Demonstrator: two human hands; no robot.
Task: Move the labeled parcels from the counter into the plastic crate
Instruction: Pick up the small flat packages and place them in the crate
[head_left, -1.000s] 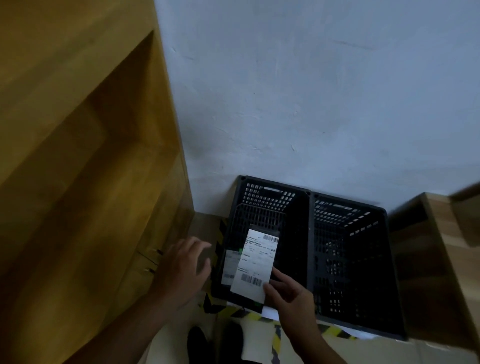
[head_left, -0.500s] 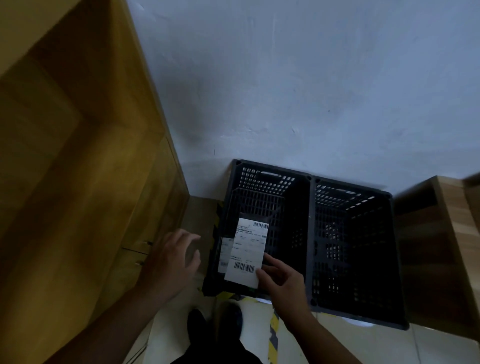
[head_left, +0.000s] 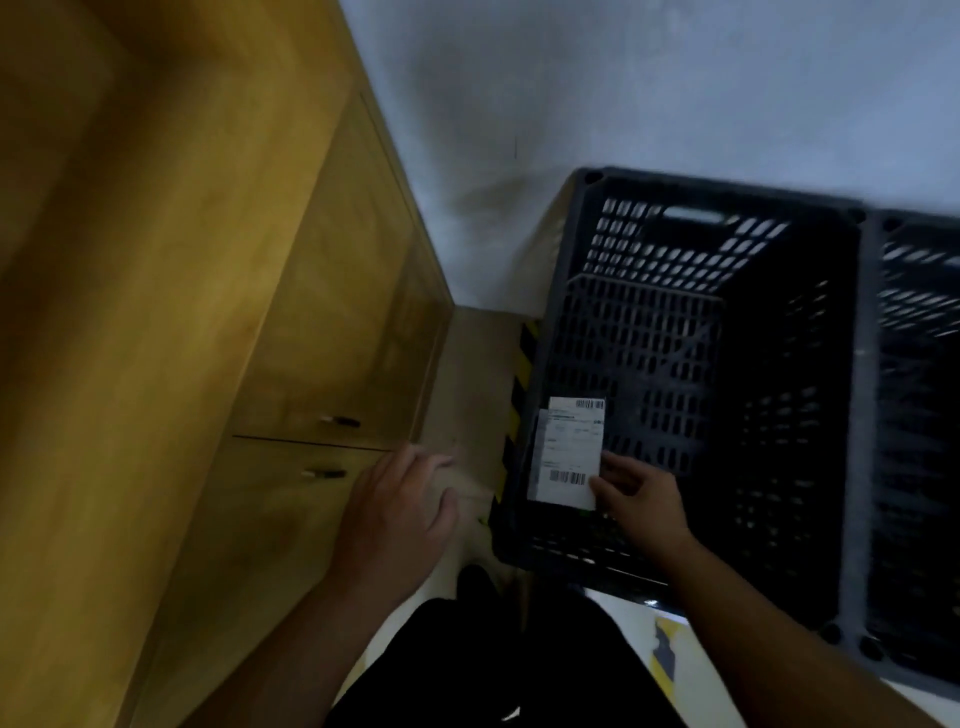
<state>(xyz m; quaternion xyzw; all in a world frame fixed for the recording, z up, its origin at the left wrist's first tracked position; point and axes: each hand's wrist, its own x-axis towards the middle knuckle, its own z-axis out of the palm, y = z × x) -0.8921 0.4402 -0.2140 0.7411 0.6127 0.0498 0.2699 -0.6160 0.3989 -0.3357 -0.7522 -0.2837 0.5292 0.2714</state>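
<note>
Parcel: one flat parcel (head_left: 569, 457) with a white barcoded label, low inside the black plastic crate (head_left: 727, 182), at its near-left corner. I cannot tell whether it rests on the bottom yet.
Right hand: the right hand (head_left: 641, 496) pinches the parcel's lower right corner between thumb and fingers.
Key relation: the parcel lies just left of and ahead of the right hand, its long axis pointing away from the person. This hand is the nearer one.
Left hand: the left hand (head_left: 400, 509) is loosely spread and holds nothing, outside the crate beside the wooden bench (head_left: 104, 260).
Counts: two crates, the second crate (head_left: 924, 291) touching on the right; one parcel held; one second label (head_left: 537, 441) showing its edge behind it; two hands.
</note>
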